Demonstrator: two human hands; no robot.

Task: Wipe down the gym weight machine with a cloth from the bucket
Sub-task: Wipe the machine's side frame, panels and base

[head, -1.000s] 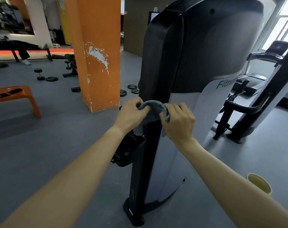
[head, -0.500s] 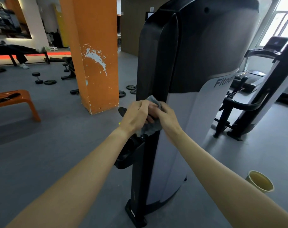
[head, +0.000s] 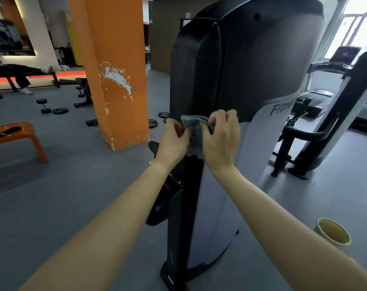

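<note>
Both of your hands are on the grey cloth (head: 196, 132), which sits bunched against the black front edge of the weight machine (head: 251, 59), about level with the line where the dark upper shroud meets the pale grey lower panel. Your left hand (head: 174, 141) has its fingers curled round the cloth's left side, with the thumb pressed into the fabric. Your right hand (head: 220, 141) is clamped on the right side, knuckles towards you and fingers folded over the top of the bunch. The two hands are just beside each other, with the cloth between them and a loose corner hanging below.

The machine stands upright on the grey floor (head: 73, 175), its black base at the bottom of the view. Part of a word beginning "Fitne" shows on the pale panel (the rest curves out of sight).

The bucket (head: 320, 229) stands on the floor to your lower right, well apart from the machine's base, partly behind your right forearm. Its inside looks yellowish, and I cannot tell what is in it.

To the left stands an orange pillar (head: 115, 70) with chipped paint. An orange bench (head: 21, 133) is further left, and a dumbbell (head: 43, 105) and weight plates (head: 60, 110) lie on the floor beyond. A treadmill (head: 325, 95) stands by the bright window on the right.
</note>
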